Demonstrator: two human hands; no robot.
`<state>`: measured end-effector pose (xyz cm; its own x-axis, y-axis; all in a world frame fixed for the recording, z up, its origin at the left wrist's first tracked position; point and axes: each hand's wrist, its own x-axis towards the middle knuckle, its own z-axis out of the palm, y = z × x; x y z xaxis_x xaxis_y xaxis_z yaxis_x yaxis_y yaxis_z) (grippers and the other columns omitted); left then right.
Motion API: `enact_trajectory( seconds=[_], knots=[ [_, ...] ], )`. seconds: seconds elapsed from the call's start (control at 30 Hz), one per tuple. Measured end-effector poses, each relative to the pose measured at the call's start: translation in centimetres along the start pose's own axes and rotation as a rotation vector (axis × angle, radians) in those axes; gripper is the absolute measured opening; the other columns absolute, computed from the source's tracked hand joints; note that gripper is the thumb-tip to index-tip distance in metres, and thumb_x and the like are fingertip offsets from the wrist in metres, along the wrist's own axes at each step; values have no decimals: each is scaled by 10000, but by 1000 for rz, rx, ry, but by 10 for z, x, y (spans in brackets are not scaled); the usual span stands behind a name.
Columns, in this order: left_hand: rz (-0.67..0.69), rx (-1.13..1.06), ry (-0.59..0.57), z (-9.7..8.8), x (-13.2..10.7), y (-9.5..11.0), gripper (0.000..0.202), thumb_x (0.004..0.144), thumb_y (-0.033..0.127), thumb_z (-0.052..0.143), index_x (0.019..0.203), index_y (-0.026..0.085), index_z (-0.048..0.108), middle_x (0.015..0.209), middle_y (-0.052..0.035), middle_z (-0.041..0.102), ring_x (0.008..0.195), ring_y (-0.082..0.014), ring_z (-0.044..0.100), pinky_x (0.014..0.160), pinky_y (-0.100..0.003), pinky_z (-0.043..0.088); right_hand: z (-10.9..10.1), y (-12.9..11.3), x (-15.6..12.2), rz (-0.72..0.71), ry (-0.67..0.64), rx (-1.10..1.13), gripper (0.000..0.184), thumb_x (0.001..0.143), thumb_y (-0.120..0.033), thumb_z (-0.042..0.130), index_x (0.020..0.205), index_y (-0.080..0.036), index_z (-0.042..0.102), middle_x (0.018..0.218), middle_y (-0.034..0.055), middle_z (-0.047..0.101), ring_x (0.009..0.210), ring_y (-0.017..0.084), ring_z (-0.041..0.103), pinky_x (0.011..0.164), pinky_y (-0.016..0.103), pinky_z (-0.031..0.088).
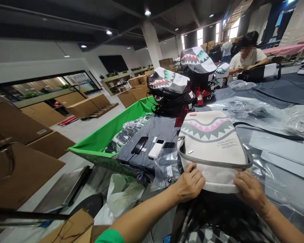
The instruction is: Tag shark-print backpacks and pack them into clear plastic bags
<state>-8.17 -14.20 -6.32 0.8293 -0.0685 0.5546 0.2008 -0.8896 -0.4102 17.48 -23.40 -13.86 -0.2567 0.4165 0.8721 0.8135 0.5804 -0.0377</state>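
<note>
A cream backpack (212, 148) with a pink, white and grey-green shark-teeth print lies on the table right in front of me. Its grey zipper runs around the near side, with a gap showing at the left corner. My left hand (191, 182) grips the near left edge of the backpack, fingers curled over it. On the near right edge, my right hand (249, 189) is closed in the same way. Both thumbs are mostly hidden. A black strap (268, 130) stretches from behind the backpack to the right.
Stacked shark-print backpacks (168, 84) stand at the back left of the table. A phone (140, 145), a white power bank (157, 149) and clear plastic bags (167, 168) lie left. A green-lined bin (91, 143) adjoins the table. Another person (250, 55) works across it.
</note>
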Motion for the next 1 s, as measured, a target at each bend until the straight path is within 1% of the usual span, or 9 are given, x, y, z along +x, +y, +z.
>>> enact_trajectory(
  seconds=[0.2,0.33,0.43,0.57,0.63,0.7,0.8,0.87,1.0],
  knots=[
    [-332,38,258,37,-10,28,275,917,46,383,744,191,540,637,9,553,622,-140,506,918,-381,455,8,-2,-7,-26,10,-54,203,957,-25,437,964,-190,554,803,35,603,735,169,545,706,313,474],
    [-456,24,193,43,-26,58,175,935,245,509,792,182,589,684,4,593,699,-159,619,1016,-424,427,20,6,-22,44,91,-99,234,910,13,497,917,-212,558,742,5,557,700,165,528,679,305,461],
    [-385,-76,128,32,-41,68,386,987,489,467,937,149,641,769,-30,668,831,-190,686,1106,-424,391,16,3,-32,3,44,-12,220,908,-13,491,965,-203,586,797,27,597,734,171,567,719,312,498],
    [-453,-173,25,18,-40,58,350,1050,324,417,1276,99,561,808,0,717,762,-129,680,1176,-394,334,-15,1,-21,49,-195,151,320,921,-136,529,1234,-174,584,1007,91,682,894,200,653,826,317,551],
    [-427,-205,-132,16,-29,47,361,1025,312,503,1340,139,537,797,22,716,727,-131,670,1176,-447,340,-28,6,-9,121,-359,245,465,941,-168,512,1406,-184,502,1033,84,704,868,185,679,771,284,559],
    [-340,-259,-311,16,-17,34,336,997,367,581,1292,207,577,788,37,713,745,-146,674,1166,-507,349,-31,15,3,125,-491,278,499,948,-158,497,1438,-254,489,903,22,712,710,159,668,622,254,513],
    [-250,-345,-498,14,-7,18,237,976,429,617,1099,227,636,793,43,713,766,-152,670,1157,-569,347,-21,27,16,70,-632,241,369,880,-113,553,1173,-320,640,703,-44,654,541,149,590,470,256,324],
    [-251,-388,-530,12,-6,9,186,985,394,609,993,210,635,805,39,702,783,-141,662,1162,-575,343,-15,31,23,71,-702,207,198,836,-111,591,924,-281,639,653,-45,613,505,142,543,457,274,219],
    [-273,-420,-345,9,-6,-4,159,987,335,596,920,195,631,1017,-42,693,991,-156,648,1188,-531,344,-23,33,37,82,-650,99,162,920,-164,495,776,-231,527,780,-3,602,508,115,473,474,286,197]
  ],
)
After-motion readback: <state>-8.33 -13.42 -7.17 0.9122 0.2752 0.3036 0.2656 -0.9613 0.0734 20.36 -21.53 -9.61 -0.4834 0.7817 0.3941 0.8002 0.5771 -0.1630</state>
